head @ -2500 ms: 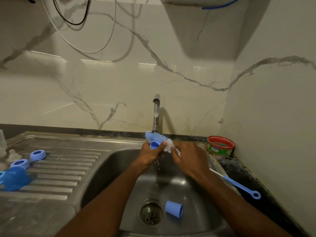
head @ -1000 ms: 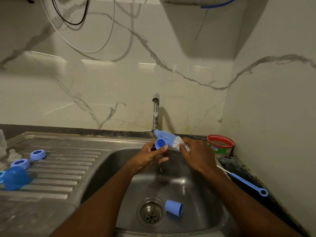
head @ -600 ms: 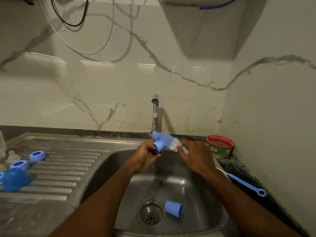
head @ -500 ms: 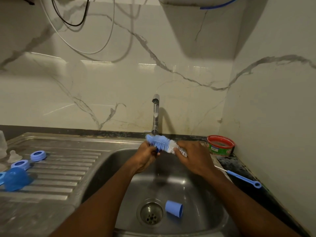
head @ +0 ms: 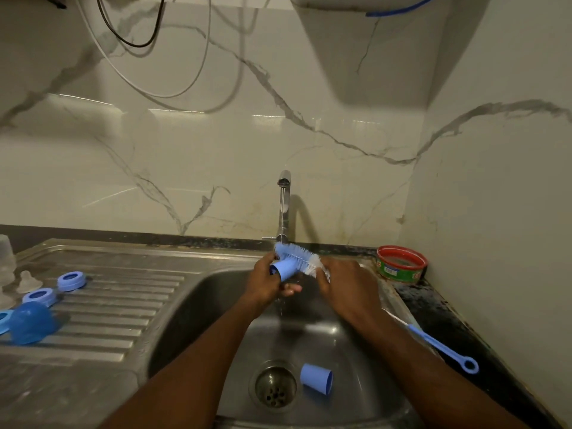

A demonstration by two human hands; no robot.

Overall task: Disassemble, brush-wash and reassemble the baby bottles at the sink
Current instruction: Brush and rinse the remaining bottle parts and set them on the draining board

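A small blue cap [head: 284,269] was held over the sink basin [head: 198,301], just below the tap [head: 284,205], with the left hand [head: 268,283] gripping it, fingers curled round it. The bottle brush [head: 301,258] lay against the cap, its bristle head touching it; the right hand [head: 346,286] gripped the brush near the bristles, fingers closed round it, while its blue handle [head: 442,348] stuck out past the wrist over the bench edge. A second blue cap [head: 316,378] lay on its side beside the drain [head: 275,387]. On the draining board [head: 123,305] sat two blue rings [head: 71,280], a blue dome cover [head: 31,323] and a clear teat [head: 28,281]. A red-rimmed tub [head: 401,264] stood in the corner.
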